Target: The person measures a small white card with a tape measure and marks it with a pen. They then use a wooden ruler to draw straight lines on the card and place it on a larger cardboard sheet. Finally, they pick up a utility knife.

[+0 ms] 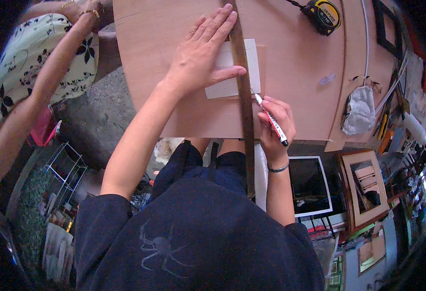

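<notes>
My left hand [200, 58] lies open with fingers outstretched, pressing on a long dark straightedge [245, 111] and a white rectangular sheet [225, 89]. A slightly larger tan piece [262, 68] shows beneath the white one. The straightedge crosses both and runs past the front edge of a pale plywood board [150, 34]. My right hand [277, 126] grips a white-and-red marker [273, 119], whose light tip end meets the straightedge's right side at the white sheet's lower corner.
A yellow-black tape measure [322, 17] sits at the back right, near a white glove [359, 109], tools and black frames [387, 29]. Another person's arms [52, 82] are at left. Below the board stand framed panels [361, 189] and a wire rack [67, 165].
</notes>
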`<action>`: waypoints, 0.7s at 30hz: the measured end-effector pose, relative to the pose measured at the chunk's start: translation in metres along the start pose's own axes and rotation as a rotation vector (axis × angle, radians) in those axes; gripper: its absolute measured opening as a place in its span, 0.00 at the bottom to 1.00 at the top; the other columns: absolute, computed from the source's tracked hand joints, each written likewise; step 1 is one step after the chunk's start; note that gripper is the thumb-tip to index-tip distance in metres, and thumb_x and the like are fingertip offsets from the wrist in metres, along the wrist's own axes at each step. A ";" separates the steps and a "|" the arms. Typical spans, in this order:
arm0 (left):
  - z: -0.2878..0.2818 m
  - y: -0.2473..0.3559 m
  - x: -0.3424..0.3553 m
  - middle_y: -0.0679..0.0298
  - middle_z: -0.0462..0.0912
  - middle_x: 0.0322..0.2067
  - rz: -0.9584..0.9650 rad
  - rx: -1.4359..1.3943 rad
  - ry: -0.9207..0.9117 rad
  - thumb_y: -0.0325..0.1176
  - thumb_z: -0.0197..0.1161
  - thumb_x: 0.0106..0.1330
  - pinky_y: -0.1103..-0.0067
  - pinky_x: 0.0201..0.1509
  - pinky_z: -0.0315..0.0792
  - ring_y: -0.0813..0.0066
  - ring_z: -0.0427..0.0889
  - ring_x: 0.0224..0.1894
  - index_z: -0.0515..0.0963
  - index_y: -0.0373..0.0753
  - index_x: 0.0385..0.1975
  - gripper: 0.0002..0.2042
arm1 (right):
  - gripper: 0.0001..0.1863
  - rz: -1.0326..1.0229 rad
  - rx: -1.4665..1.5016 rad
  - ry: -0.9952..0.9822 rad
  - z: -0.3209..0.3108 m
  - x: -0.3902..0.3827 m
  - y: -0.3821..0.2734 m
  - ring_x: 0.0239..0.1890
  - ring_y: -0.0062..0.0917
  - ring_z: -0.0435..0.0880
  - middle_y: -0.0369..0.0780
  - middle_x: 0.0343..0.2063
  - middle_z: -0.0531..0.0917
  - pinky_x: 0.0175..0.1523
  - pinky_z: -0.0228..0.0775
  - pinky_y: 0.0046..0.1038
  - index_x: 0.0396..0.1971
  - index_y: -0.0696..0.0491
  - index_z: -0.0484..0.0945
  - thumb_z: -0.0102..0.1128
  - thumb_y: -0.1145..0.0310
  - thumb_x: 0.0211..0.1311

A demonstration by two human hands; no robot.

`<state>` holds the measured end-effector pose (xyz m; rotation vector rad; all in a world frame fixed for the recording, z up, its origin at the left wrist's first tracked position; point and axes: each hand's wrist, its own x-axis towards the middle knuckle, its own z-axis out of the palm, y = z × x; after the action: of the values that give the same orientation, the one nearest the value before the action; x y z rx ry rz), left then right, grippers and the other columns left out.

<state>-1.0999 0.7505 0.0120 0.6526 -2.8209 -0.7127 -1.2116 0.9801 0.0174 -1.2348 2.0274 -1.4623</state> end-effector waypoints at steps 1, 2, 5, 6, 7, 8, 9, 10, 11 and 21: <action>0.000 0.001 0.000 0.55 0.54 0.76 -0.008 0.003 -0.012 0.61 0.72 0.54 0.61 0.81 0.48 0.57 0.55 0.77 0.53 0.41 0.76 0.54 | 0.10 -0.007 0.019 0.043 -0.001 -0.002 -0.001 0.45 0.41 0.87 0.44 0.39 0.87 0.50 0.79 0.38 0.44 0.57 0.81 0.63 0.67 0.69; 0.000 0.003 0.001 0.54 0.53 0.76 -0.015 0.006 -0.024 0.60 0.73 0.54 0.61 0.81 0.48 0.57 0.54 0.77 0.53 0.41 0.76 0.54 | 0.10 -0.014 0.038 0.088 -0.002 -0.004 -0.002 0.45 0.41 0.87 0.45 0.39 0.87 0.51 0.79 0.38 0.46 0.58 0.80 0.61 0.67 0.71; -0.004 -0.003 -0.003 0.54 0.57 0.74 -0.011 -0.033 -0.006 0.60 0.73 0.54 0.62 0.80 0.51 0.55 0.57 0.76 0.57 0.39 0.74 0.52 | 0.12 0.046 -0.034 0.145 -0.020 -0.021 -0.018 0.48 0.36 0.86 0.48 0.41 0.87 0.53 0.78 0.38 0.55 0.59 0.72 0.51 0.73 0.76; -0.004 -0.006 -0.002 0.53 0.59 0.73 0.009 -0.062 0.010 0.60 0.73 0.54 0.63 0.79 0.53 0.54 0.58 0.75 0.58 0.38 0.73 0.51 | 0.12 0.122 -0.047 0.164 -0.023 -0.037 -0.025 0.48 0.37 0.87 0.49 0.42 0.87 0.55 0.78 0.39 0.55 0.60 0.70 0.47 0.73 0.79; -0.008 -0.006 -0.004 0.53 0.61 0.71 -0.043 -0.081 0.009 0.58 0.75 0.53 0.63 0.77 0.56 0.53 0.61 0.73 0.60 0.38 0.72 0.50 | 0.10 0.216 -0.050 0.184 -0.025 -0.060 -0.029 0.47 0.36 0.87 0.49 0.40 0.87 0.56 0.77 0.38 0.52 0.60 0.70 0.46 0.73 0.79; -0.015 -0.002 -0.012 0.53 0.64 0.69 -0.102 -0.091 0.009 0.56 0.76 0.52 0.63 0.76 0.59 0.52 0.63 0.71 0.61 0.38 0.72 0.49 | 0.08 0.226 -0.184 0.111 -0.031 -0.078 -0.038 0.46 0.37 0.88 0.49 0.40 0.87 0.57 0.77 0.38 0.49 0.59 0.70 0.47 0.74 0.78; -0.021 0.003 -0.018 0.53 0.67 0.67 -0.159 -0.107 0.006 0.54 0.77 0.51 0.62 0.74 0.61 0.51 0.65 0.68 0.62 0.38 0.71 0.49 | 0.08 0.193 -0.249 0.081 -0.034 -0.091 -0.047 0.39 0.41 0.87 0.48 0.40 0.87 0.45 0.78 0.38 0.48 0.56 0.71 0.55 0.71 0.74; -0.026 0.007 -0.025 0.53 0.68 0.65 -0.173 -0.068 -0.003 0.52 0.79 0.49 0.62 0.72 0.62 0.51 0.67 0.66 0.62 0.39 0.71 0.49 | 0.11 0.241 -0.265 0.061 -0.032 -0.114 -0.053 0.40 0.41 0.86 0.48 0.41 0.87 0.46 0.78 0.39 0.48 0.55 0.70 0.59 0.70 0.72; -0.029 0.013 -0.030 0.53 0.69 0.63 -0.185 -0.031 -0.018 0.50 0.80 0.47 0.61 0.71 0.64 0.51 0.68 0.64 0.63 0.40 0.70 0.49 | 0.14 0.294 -0.282 0.041 -0.030 -0.136 -0.058 0.41 0.42 0.86 0.48 0.43 0.87 0.46 0.77 0.39 0.48 0.55 0.69 0.63 0.68 0.69; -0.041 0.034 -0.026 0.56 0.71 0.54 -0.314 0.083 -0.151 0.46 0.82 0.42 0.63 0.62 0.67 0.56 0.68 0.61 0.71 0.39 0.58 0.41 | 0.24 0.609 -0.253 0.071 -0.014 -0.171 -0.081 0.40 0.40 0.84 0.47 0.40 0.81 0.47 0.79 0.34 0.49 0.54 0.71 0.74 0.76 0.55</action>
<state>-1.0792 0.7720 0.0635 1.1185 -2.9303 -0.7231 -1.0896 1.1192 0.0611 -0.5520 2.3995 -0.9902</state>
